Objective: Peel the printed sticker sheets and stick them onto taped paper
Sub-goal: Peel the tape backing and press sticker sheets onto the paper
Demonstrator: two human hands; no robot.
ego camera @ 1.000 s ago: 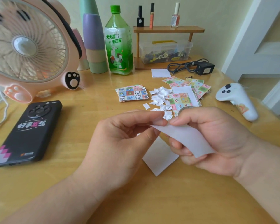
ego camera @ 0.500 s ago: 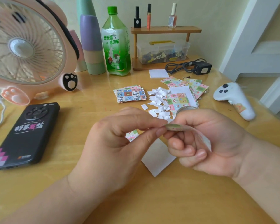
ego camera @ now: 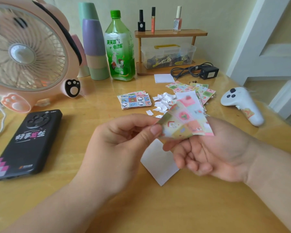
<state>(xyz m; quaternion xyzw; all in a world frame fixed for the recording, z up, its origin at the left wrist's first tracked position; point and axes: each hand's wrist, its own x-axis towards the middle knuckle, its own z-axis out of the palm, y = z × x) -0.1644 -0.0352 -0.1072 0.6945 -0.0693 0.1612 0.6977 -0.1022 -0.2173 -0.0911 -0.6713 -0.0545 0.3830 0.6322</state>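
Left hand (ego camera: 124,140): grip pinches the 9 o'clock corner of one printed sticker sheet (ego camera: 186,121) between thumb and forefinger, printed face up, held clear above the bench (ego camera: 141,207). Right hand (ego camera: 208,153): palm up at 3 o'clock of the left, fingers curled under the sheet's lower edge, thumb hidden behind it, so cannot tell whether this grip pinches or only supports. White paper (ego camera: 158,165) lies flat on the bench at 6 o'clock of the held sheet; backing scraps (ego camera: 163,101) at its 12 o'clock, cartoon sticker stack (ego camera: 135,100) at 11 o'clock, black phone (ego camera: 27,142) at 9 o'clock.
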